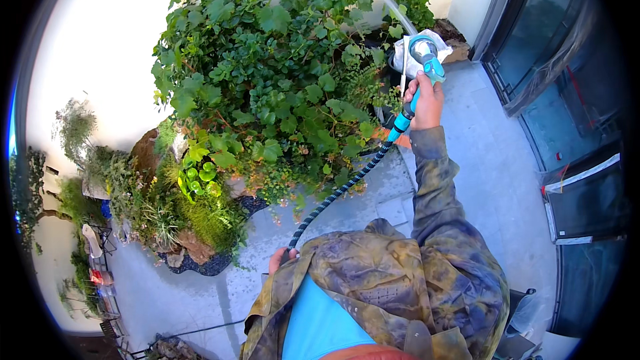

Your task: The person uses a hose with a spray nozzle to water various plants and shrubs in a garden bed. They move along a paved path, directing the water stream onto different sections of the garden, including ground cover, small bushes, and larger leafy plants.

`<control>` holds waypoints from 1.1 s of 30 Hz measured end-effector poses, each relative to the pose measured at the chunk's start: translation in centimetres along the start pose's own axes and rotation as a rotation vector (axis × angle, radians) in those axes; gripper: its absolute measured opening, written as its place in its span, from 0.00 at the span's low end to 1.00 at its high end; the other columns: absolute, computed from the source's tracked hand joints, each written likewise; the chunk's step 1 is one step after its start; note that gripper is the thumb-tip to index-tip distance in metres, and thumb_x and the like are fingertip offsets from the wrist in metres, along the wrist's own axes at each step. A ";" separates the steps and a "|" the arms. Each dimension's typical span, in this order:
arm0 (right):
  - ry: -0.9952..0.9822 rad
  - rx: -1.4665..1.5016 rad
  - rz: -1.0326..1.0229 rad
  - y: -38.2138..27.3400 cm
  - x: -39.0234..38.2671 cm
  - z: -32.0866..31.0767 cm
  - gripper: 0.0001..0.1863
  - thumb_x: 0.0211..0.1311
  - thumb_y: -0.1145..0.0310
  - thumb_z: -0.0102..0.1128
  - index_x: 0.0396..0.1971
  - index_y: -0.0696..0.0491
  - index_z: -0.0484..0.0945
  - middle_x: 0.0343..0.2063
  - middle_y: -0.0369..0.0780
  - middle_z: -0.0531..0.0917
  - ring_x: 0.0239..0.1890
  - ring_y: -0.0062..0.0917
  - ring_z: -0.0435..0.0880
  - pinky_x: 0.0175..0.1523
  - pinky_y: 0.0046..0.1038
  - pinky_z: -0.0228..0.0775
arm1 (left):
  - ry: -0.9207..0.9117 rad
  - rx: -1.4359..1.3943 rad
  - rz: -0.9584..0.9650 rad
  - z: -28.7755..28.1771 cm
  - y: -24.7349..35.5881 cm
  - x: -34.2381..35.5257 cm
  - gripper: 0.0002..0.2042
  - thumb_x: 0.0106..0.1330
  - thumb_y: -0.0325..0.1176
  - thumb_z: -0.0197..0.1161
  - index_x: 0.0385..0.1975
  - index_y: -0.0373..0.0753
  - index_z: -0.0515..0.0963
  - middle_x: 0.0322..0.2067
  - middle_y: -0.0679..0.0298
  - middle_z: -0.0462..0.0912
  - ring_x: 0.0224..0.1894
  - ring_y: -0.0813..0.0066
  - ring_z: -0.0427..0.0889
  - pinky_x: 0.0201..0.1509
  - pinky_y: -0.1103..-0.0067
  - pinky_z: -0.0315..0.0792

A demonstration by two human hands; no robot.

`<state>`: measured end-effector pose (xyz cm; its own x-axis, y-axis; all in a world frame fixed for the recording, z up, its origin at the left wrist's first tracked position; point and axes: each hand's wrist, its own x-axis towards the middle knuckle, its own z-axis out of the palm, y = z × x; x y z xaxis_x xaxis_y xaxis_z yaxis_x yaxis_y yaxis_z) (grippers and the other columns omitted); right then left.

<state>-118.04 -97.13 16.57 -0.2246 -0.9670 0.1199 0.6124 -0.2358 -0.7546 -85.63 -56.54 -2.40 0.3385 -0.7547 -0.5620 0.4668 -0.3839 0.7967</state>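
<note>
White wall (107, 20) across upper left of frame, pale paving (483, 180) at right. Blue spray nozzle (432, 65) at upper right, gripped in right hand (427, 101), with water jet (390, 1) toward leafy vines (267, 87). Striped hose (343, 190) in left hand (275, 261), lower centre, partly behind jacket (360, 267). Probably best: sweep slowly, keep hose slack, unkinked

Ahead of the person, the leafy bush (267, 73) stands before the wall (100, 60), with smaller plants (213, 223) to its left and glass doors (550, 27) far right, beyond the paved floor (493, 160). The spray nozzle (427, 53) sits in the right hand (427, 103); the hose (347, 190) (attached behind it) runs leftward, down to the left hand (275, 260).
</note>
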 end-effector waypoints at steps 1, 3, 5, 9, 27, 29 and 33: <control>0.022 0.025 -0.021 -0.3 0.0 -0.3 0.07 0.64 0.67 0.54 0.32 0.53 0.68 0.18 0.34 0.71 0.16 0.16 0.68 0.21 0.20 0.60 | -0.030 -0.075 -0.050 0.2 0.2 0.0 0.07 0.63 0.24 0.60 0.39 0.34 0.74 0.32 0.63 0.79 0.35 0.78 0.78 0.40 0.80 0.74; 0.054 0.043 -0.065 -0.9 -0.2 -0.7 0.07 0.64 0.67 0.54 0.33 0.54 0.68 0.19 0.34 0.71 0.18 0.16 0.68 0.22 0.20 0.61 | 0.011 0.160 0.086 1.2 0.0 0.0 0.08 0.62 0.24 0.61 0.40 0.34 0.74 0.32 0.63 0.79 0.35 0.78 0.78 0.40 0.79 0.74; 0.060 0.025 -0.079 -1.1 -0.8 -1.0 0.07 0.64 0.68 0.54 0.33 0.53 0.68 0.19 0.34 0.71 0.18 0.16 0.68 0.22 0.19 0.60 | 0.040 0.245 0.157 1.3 -0.6 0.0 0.09 0.62 0.25 0.62 0.41 0.35 0.74 0.32 0.62 0.80 0.35 0.78 0.78 0.40 0.79 0.74; -0.014 -0.113 0.015 -2.1 -1.6 -1.8 0.06 0.64 0.68 0.53 0.33 0.53 0.67 0.19 0.33 0.71 0.18 0.16 0.68 0.22 0.19 0.60 | 0.037 -0.039 0.002 -0.3 -2.1 0.7 0.10 0.62 0.26 0.63 0.42 0.35 0.73 0.33 0.62 0.80 0.34 0.78 0.78 0.39 0.78 0.74; 0.201 -0.193 -0.032 0.8 -2.6 -6.0 0.09 0.64 0.65 0.56 0.31 0.53 0.67 0.18 0.32 0.70 0.16 0.15 0.67 0.20 0.19 0.59 | -0.061 0.233 0.056 1.6 -2.0 0.1 0.04 0.63 0.24 0.61 0.36 0.35 0.76 0.30 0.67 0.78 0.32 0.83 0.76 0.36 0.82 0.71; 0.150 -0.228 -0.014 1.0 -2.4 -6.5 0.10 0.63 0.64 0.55 0.32 0.53 0.67 0.19 0.33 0.69 0.17 0.16 0.67 0.22 0.20 0.60 | -0.074 0.393 0.101 2.9 -1.4 -0.3 0.04 0.63 0.24 0.60 0.36 0.35 0.76 0.30 0.68 0.78 0.32 0.83 0.77 0.35 0.82 0.72; 0.101 -0.283 0.059 1.9 -3.4 -7.0 0.09 0.63 0.65 0.55 0.33 0.53 0.67 0.19 0.33 0.70 0.18 0.16 0.68 0.23 0.20 0.61 | -0.027 0.052 -0.022 1.6 -2.7 0.2 0.04 0.64 0.24 0.58 0.36 0.35 0.75 0.31 0.63 0.80 0.34 0.78 0.79 0.37 0.80 0.75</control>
<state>-121.40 -93.64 10.22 -0.2783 -0.9604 0.0166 0.3946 -0.1301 -0.9096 -88.12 -56.54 -4.28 0.3056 -0.7597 -0.5739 0.4306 -0.4273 0.7950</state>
